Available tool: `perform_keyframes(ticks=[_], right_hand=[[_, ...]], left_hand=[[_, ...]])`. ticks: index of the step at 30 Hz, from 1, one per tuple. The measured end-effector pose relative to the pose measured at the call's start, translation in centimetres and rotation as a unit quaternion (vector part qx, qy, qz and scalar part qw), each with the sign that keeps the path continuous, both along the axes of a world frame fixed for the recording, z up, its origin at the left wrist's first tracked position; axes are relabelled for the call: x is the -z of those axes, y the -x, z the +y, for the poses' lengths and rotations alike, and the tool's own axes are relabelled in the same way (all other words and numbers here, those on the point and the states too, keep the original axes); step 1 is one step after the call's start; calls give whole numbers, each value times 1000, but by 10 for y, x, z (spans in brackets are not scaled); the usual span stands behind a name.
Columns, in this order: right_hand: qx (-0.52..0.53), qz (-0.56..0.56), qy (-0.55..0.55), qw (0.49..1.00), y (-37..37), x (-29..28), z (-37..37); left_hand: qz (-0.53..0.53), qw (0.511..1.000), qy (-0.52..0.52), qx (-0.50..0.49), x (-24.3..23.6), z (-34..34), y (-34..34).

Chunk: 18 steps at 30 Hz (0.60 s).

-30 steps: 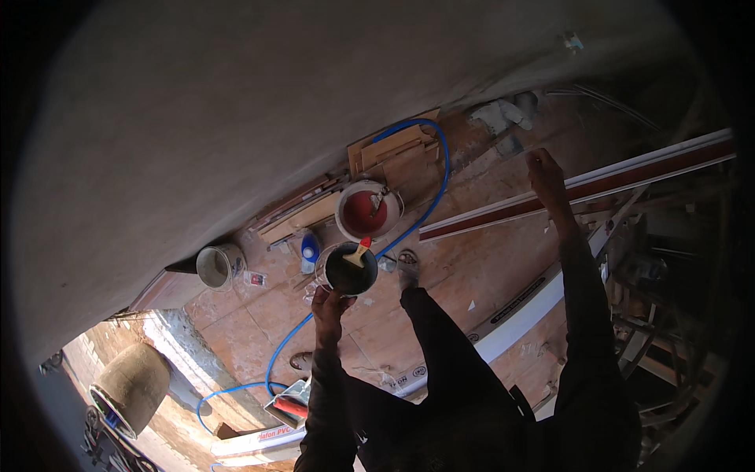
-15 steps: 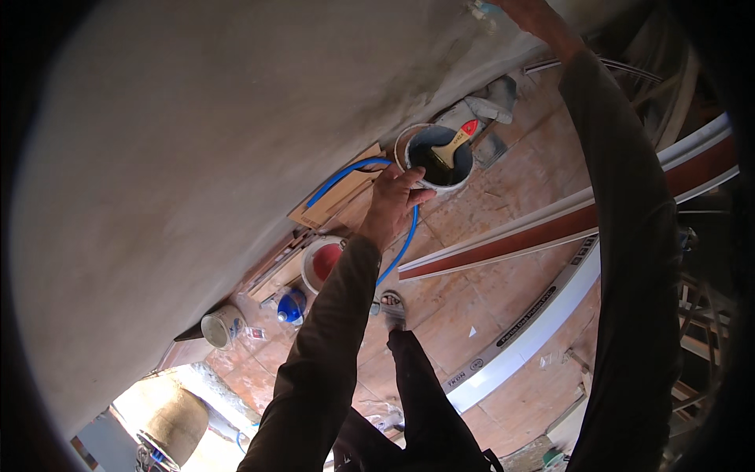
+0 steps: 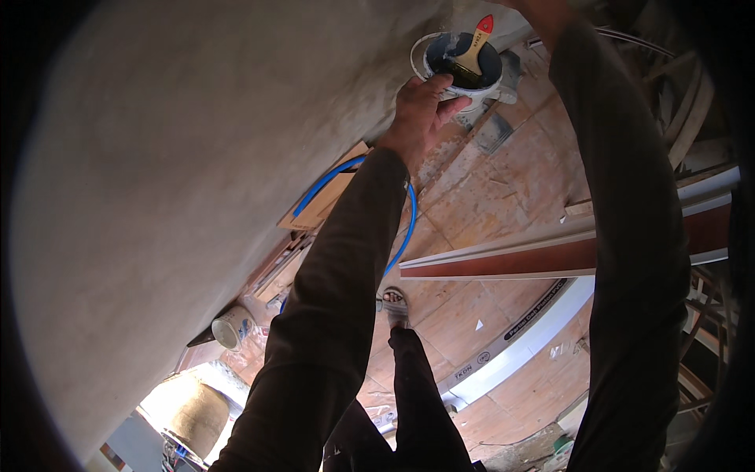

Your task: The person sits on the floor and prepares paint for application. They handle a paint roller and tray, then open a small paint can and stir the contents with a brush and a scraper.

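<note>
My left hand point(image 3: 425, 110) grips the near rim of a small bucket point(image 3: 494, 85), thumb over the edge. Dark liquid lies in the bucket, and its thin handle loops out on the wall side. A flat paintbrush point(image 3: 474, 53) with a pale wooden handle and red tip leans inside, bristles down. At the top edge, near the wall point(image 3: 197, 157), my right hand point(image 3: 544, 14) is cut off by the frame; its fingers do not show.
A blue hose point(image 3: 413, 224) curves over cardboard point(image 3: 326, 200) along the wall base. Long brown-and-white panels point(image 3: 503, 263) and a curved white strip point(image 3: 503, 362) cross the tiled floor. A white tub point(image 3: 231, 329) stands lower left. Wooden pieces point(image 3: 688, 118) crowd the right side.
My left hand has carried the bucket and brush up and slightly right along the wall. My right hand's fingers have left the picture. My left forearm now covers the red-lined bucket.
</note>
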State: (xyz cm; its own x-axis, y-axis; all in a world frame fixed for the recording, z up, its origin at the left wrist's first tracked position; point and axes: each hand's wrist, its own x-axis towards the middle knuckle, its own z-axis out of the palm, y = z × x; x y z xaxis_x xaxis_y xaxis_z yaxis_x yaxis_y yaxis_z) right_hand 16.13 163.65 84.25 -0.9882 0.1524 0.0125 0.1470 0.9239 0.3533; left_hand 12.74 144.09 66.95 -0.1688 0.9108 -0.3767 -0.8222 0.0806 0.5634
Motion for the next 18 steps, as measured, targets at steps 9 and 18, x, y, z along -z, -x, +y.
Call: perform_keyframes(ticks=[9,18], right_hand=[[21,121,135,983,-20,-15,-27],[-11,145,37,989,-25,-5,-23]], left_hand=[[15,999,33,-13,5,0,9],[43,998,49,-3,22,-5,13]])
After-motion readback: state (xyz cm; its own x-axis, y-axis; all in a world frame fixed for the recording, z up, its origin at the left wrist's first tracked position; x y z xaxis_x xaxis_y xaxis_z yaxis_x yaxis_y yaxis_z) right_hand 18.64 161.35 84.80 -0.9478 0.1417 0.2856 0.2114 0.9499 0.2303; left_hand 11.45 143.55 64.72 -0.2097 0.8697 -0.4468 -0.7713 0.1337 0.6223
